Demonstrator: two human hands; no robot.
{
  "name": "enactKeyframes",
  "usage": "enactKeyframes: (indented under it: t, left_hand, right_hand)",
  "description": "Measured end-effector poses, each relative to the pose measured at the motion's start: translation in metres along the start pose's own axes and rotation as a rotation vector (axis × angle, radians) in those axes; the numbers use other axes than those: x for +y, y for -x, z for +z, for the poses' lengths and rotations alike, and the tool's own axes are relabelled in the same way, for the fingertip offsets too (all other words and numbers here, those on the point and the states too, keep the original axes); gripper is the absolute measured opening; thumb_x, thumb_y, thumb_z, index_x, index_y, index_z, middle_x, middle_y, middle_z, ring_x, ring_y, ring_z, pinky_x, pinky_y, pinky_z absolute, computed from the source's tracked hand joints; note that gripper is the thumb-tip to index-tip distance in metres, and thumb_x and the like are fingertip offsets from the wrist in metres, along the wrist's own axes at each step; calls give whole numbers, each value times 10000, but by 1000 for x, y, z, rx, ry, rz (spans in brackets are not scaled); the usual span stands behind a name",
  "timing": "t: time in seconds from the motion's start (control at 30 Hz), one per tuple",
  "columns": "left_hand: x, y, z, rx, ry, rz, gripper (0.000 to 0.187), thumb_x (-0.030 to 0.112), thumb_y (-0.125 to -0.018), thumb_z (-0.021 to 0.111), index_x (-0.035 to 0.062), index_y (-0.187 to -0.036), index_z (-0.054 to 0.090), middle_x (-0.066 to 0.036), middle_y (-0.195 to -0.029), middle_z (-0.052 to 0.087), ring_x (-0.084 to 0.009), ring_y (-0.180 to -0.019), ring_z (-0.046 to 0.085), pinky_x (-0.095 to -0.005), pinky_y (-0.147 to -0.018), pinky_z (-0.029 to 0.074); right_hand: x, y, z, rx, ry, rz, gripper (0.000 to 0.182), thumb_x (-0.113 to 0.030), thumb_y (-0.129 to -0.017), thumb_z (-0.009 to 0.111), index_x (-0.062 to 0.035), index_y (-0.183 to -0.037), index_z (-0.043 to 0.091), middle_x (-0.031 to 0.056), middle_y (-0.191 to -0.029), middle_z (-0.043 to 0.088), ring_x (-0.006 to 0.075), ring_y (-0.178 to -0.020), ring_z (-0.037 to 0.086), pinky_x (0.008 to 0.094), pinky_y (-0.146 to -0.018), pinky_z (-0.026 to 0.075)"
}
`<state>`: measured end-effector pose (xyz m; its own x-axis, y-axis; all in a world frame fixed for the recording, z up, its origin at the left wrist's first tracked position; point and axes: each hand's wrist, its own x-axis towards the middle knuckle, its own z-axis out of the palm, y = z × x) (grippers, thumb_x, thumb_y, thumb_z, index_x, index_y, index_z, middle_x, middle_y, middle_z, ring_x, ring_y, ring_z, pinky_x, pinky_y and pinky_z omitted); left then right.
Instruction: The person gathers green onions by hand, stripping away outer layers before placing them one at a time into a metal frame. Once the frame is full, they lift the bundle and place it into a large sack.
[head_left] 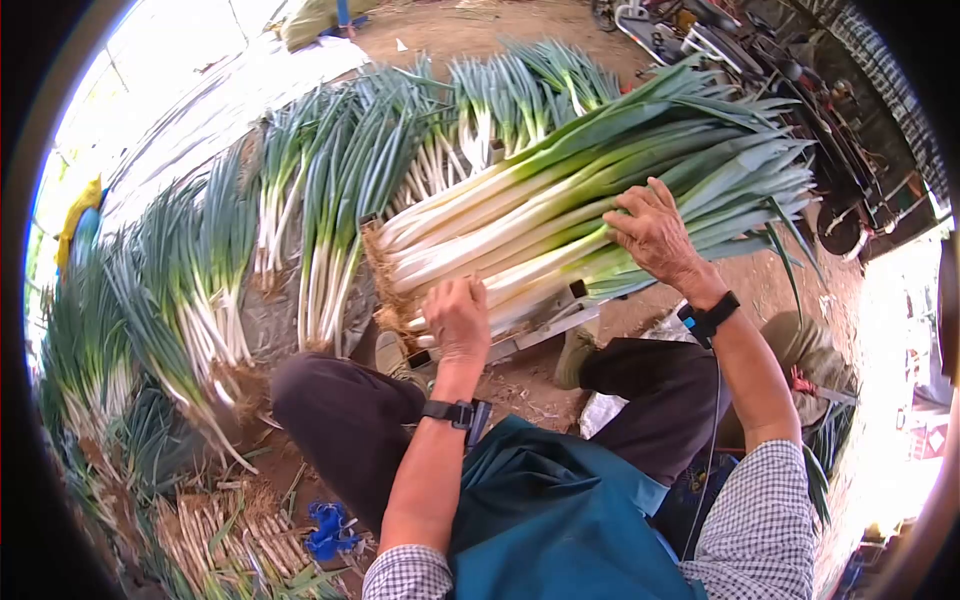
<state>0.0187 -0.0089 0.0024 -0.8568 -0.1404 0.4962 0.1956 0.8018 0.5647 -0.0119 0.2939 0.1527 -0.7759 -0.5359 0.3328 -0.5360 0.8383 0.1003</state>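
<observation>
A thick pile of long green onions (500, 215) lies across a low metal rack (545, 332) in front of me, with roots to the left and green leaves to the right. My left hand (457, 318) has its fingers curled on a white stem near the root end, on the side of the pile closest to me. Farther along, where white turns to green, my right hand (652, 232) bends its fingers around the upper part of a stalk. The undersides of both hands are hidden.
Bundles of green onions (335, 210) lie on the ground behind and to the left. Trimmed stalks (235, 535) and a blue cloth-like item (330, 530) are at lower left. Metal equipment (700, 40) stands at upper right. A thin cord (712, 450) hangs by my right arm.
</observation>
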Motion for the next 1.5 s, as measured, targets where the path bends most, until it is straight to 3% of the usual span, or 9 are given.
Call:
enactKeyframes:
  t: [0.13,0.47,0.67,0.77,0.8,0.93,1.17,1.2,1.5]
  left_hand:
    - [-1,5,2,30,23,-15,248,240,-936,704,67,-771,636,-129,-849,628,-345,-822,577,-464,-774,435]
    - [-1,4,-9,-38,9,24,292,201,-967,678,20,-763,571,-156,-829,598,-382,-824,542,-485,-772,433]
    - [-22,-27,-48,-550,348,-92,233,219,-950,691,-12,-934,666,-186,-955,660,-403,-940,603,-469,-891,470]
    - [-32,-60,-77,-926,229,-41,310,208,-922,717,-30,-1120,689,-183,-1020,692,-321,-1018,656,-420,-931,505]
    - [-36,-64,-78,-987,189,-48,306,203,-889,749,-29,-1078,686,-192,-1042,688,-359,-994,662,-440,-906,516]
    - [-13,-50,-90,-863,32,121,264,99,-895,703,-26,-1124,658,-227,-1126,646,-408,-1114,586,-467,-975,477]
    - [-7,30,-65,-291,-77,258,389,67,-904,669,-53,-1262,578,-232,-1248,598,-419,-1221,528,-514,-1132,372]
    - [-9,32,-60,-316,-73,215,438,71,-903,672,-71,-1301,555,-227,-1304,582,-411,-1267,508,-519,-1179,314]
    - [-20,33,-52,-263,-78,261,313,56,-926,645,-40,-1222,617,-213,-1239,621,-410,-1210,545,-508,-1091,405]
  right_hand:
    - [-1,9,11,165,13,-30,166,-150,-863,722,-92,-1018,712,90,-1077,664,300,-1088,602,478,-1073,416]
    - [-3,13,30,251,71,-13,243,-104,-806,744,-83,-1029,648,78,-1061,650,290,-1024,613,470,-1010,450]
    - [1,13,34,256,51,13,224,-105,-819,733,-82,-1021,638,76,-1045,647,288,-1032,612,466,-1013,449]
    - [0,13,33,247,45,22,190,-123,-847,721,-84,-1015,642,69,-1041,649,285,-1036,609,455,-1026,438]
    - [0,14,32,244,39,26,175,-142,-863,717,-87,-1015,649,61,-1040,651,278,-1035,607,447,-1037,430]
    - [2,18,34,251,8,28,174,-152,-854,728,-87,-1003,665,60,-1040,650,270,-1037,602,454,-1048,426]
    - [0,19,30,244,-7,6,191,-140,-856,718,-84,-1029,659,69,-1073,650,277,-1065,604,465,-1085,410]
    - [-1,20,31,243,1,5,201,-139,-855,717,-83,-1038,656,72,-1086,650,278,-1076,605,467,-1092,407]
    - [4,25,45,210,-29,24,216,-107,-847,681,-89,-1057,638,80,-1136,666,275,-1163,610,478,-1154,374]
